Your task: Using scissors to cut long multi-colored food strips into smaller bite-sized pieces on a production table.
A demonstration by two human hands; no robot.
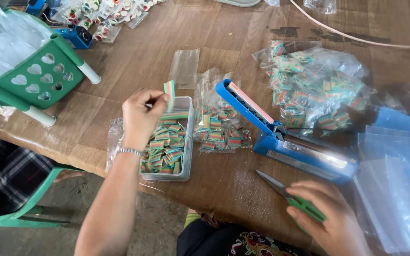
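Observation:
My left hand [141, 116] pinches a long rainbow-striped candy strip [169, 92] and holds it upright above a clear plastic tub [189, 142] filled with several cut rainbow candy pieces. My right hand [328, 218] grips green-handled scissors [288, 194] near the table's front edge, blades pointing left and closed. A silver bracelet sits on my left wrist.
A blue heat sealer [281, 135] with its arm raised stands right of the tub. Bags of rainbow candy lie behind it [219, 125] and at the right [316, 90]. Empty clear bags [390, 185] pile at far right. A green plastic stool [39, 78] lies on the table's left.

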